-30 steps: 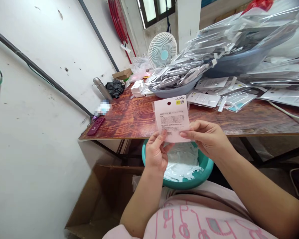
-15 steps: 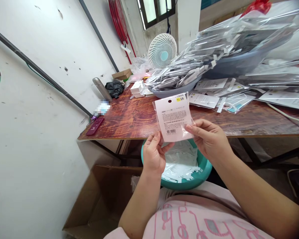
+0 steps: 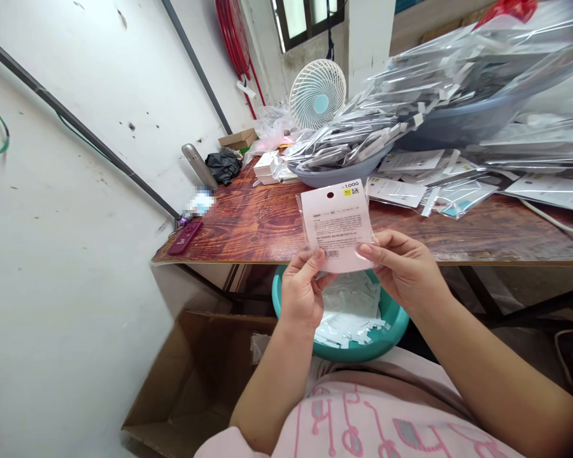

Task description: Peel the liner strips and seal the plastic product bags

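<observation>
Left hand [image 3: 302,296] and right hand [image 3: 408,270] nearly closed, pinching lower edges of card packet [image 3: 340,219], raised above green tub [image 3: 397,327]. Looks light, bendy, slick; edge grips suit, gentle pressure avoids creasing.

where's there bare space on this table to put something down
Bare wood shows left of the printed card, between the dark red phone-like object and the white box. It's crowded at the right, under plastic-bagged packs and basins.

The pale pink printed card [image 3: 339,222], sleeved in clear plastic, is held nearly upright between both hands, its "1,000" corner uppermost, above the teal basin [image 3: 395,327].
</observation>
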A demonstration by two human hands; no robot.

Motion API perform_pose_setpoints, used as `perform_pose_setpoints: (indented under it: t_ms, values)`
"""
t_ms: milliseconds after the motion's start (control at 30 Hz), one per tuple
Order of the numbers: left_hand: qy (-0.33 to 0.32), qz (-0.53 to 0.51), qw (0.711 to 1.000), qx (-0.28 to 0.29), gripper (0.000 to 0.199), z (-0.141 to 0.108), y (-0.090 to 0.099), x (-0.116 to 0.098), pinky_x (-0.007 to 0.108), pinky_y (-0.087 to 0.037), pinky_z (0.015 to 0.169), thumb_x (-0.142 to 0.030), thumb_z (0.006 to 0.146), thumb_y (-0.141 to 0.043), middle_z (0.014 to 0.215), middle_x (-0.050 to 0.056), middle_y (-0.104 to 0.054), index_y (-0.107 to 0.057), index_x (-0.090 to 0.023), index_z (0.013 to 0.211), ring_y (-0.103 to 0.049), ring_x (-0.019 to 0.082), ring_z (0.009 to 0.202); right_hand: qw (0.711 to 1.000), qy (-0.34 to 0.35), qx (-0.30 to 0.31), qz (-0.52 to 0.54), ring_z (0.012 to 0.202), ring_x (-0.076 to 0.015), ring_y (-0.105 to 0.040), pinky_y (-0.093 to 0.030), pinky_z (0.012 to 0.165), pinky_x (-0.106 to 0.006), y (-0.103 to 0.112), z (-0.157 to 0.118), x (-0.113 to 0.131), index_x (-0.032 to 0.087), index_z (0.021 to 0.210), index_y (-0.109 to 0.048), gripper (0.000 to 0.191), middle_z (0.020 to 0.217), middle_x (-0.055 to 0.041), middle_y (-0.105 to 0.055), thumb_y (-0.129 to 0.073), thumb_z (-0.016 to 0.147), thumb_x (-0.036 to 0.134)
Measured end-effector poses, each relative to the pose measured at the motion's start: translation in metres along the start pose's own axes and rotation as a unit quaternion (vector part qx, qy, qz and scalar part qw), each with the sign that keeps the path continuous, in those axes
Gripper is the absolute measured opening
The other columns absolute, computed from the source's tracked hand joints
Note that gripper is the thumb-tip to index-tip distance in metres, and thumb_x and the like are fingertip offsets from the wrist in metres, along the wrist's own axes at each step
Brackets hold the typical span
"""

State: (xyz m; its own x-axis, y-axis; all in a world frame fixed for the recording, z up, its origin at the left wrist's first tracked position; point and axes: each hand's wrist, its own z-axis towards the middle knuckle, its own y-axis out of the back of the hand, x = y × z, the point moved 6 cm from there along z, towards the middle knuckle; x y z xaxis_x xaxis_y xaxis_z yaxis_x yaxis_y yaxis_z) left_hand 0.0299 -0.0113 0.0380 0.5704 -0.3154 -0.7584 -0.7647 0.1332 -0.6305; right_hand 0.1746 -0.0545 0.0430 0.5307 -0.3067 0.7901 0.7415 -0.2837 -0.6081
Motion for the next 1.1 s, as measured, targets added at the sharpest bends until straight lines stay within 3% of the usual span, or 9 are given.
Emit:
perform_pose_setpoints:
  t_ms: [367, 533, 633, 800, 900, 967, 1033, 1067, 1100]
  values:
    - [0.035, -0.011, 0.996, 0.076, 0.017, 0.014, 0.009, 0.009, 0.022, -0.058, 0.062, -0.02, 0.062, -0.08, 0.079, 0.001, -0.073, -0.066, -0.015, 0.071, -0.067, 0.013, 0.067, 0.999, 0.038, 0.015, 0.028, 0.065, -0.0089, -0.059, -0.049, 0.065, -0.023, -0.013, -0.007, 0.009, 0.022, 0.057, -0.068, 0.017, 0.065, 0.0036, -0.065, -0.083, 0.052, 0.014]
    - [0.074, -0.046, 0.989, 0.115, 0.023, 0.019, 0.011, 0.023, 0.019, -0.057, 0.065, -0.021, 0.06, -0.08, 0.082, 0.002, -0.074, -0.068, -0.017, 0.08, -0.069, 0.014, 0.072, 0.994, -0.036, 0.05, 0.092, 0.066, -0.0086, -0.058, -0.048, 0.065, -0.022, -0.024, -0.011, 0.001, 0.021, 0.059, -0.068, 0.014, 0.064, 0.0036, -0.064, -0.081, 0.057, 0.017]
    - [0.086, -0.063, 0.989, 0.105, 0.019, 0.017, 0.011, 0.026, 0.02, -0.057, 0.065, -0.017, 0.063, -0.077, 0.081, 0.002, -0.075, -0.069, -0.018, 0.08, -0.07, 0.015, 0.072, 0.987, -0.092, 0.039, 0.123, 0.068, -0.0103, -0.06, -0.049, 0.065, -0.023, -0.022, -0.011, -0.006, 0.019, 0.061, -0.067, 0.013, 0.068, 0.0017, -0.066, -0.08, 0.061, 0.022]
    - [0.095, -0.066, 0.992, 0.044, 0.016, 0.013, 0.015, 0.02, 0.025, -0.059, 0.065, -0.017, 0.071, -0.07, 0.085, 0.003, -0.075, -0.07, -0.018, 0.087, -0.07, 0.017, 0.075, 0.982, -0.118, -0.001, 0.15, 0.065, -0.01, -0.059, -0.048, 0.064, -0.022, -0.02, -0.01, -0.018, 0.018, 0.064, -0.066, 0.015, 0.069, 0.0017, -0.066, -0.08, 0.061, 0.025]
    - [0.069, -0.021, 0.997, -0.024, 0.009, 0.007, 0.04, -0.004, 0.025, -0.059, 0.061, -0.016, 0.073, -0.066, 0.082, 0.005, -0.075, -0.071, -0.017, 0.08, -0.07, 0.018, 0.071, 0.984, -0.141, 0.045, 0.097, 0.062, -0.0104, -0.058, -0.045, 0.063, -0.023, -0.028, -0.013, -0.024, 0.018, 0.067, -0.067, 0.018, 0.068, 0.0006, -0.066, -0.076, 0.065, 0.032]
    - [0.029, 0.022, 0.996, -0.081, 0.009, -0.004, 0.071, -0.036, 0.022, -0.058, 0.059, -0.011, 0.069, -0.065, 0.078, 0.004, -0.075, -0.071, -0.016, 0.073, -0.069, 0.015, 0.064, 0.986, -0.134, 0.095, -0.016, 0.064, -0.0122, -0.058, -0.043, 0.063, -0.026, -0.025, -0.01, -0.022, 0.018, 0.073, -0.067, 0.023, 0.072, -0.0024, -0.067, -0.068, 0.074, 0.041]
    - [0.005, 0.078, 0.985, -0.155, 0.014, -0.021, 0.114, -0.075, 0.021, -0.058, 0.06, -0.011, 0.063, -0.067, 0.078, 0.002, -0.075, -0.072, -0.019, 0.074, -0.069, 0.014, 0.064, 0.974, -0.048, 0.088, -0.201, 0.07, -0.0154, -0.059, -0.043, 0.067, -0.029, -0.004, 0.003, -0.005, 0.018, 0.08, -0.066, 0.028, 0.079, -0.0054, -0.067, -0.059, 0.08, 0.045]
    - [-0.003, 0.118, 0.972, -0.201, 0.016, -0.032, 0.137, -0.095, 0.02, -0.057, 0.058, -0.014, 0.06, -0.069, 0.077, 0.0, -0.075, -0.073, -0.021, 0.073, -0.068, 0.014, 0.064, 0.949, 0.027, 0.052, -0.311, 0.075, -0.0174, -0.059, -0.042, 0.071, -0.031, 0.012, 0.013, 0.009, 0.018, 0.082, -0.064, 0.027, 0.081, -0.0065, -0.066, -0.056, 0.082, 0.044]
    - [0.027, 0.178, 0.959, -0.218, 0.019, -0.041, 0.156, -0.11, 0.022, -0.058, 0.061, -0.019, 0.059, -0.072, 0.083, 0.0, -0.075, -0.073, -0.023, 0.078, -0.069, 0.016, 0.07, 0.901, 0.109, -0.005, -0.42, 0.08, -0.0198, -0.058, -0.042, 0.075, -0.033, 0.029, 0.022, 0.027, 0.018, 0.086, -0.063, 0.025, 0.085, -0.0076, -0.065, -0.056, 0.082, 0.041]
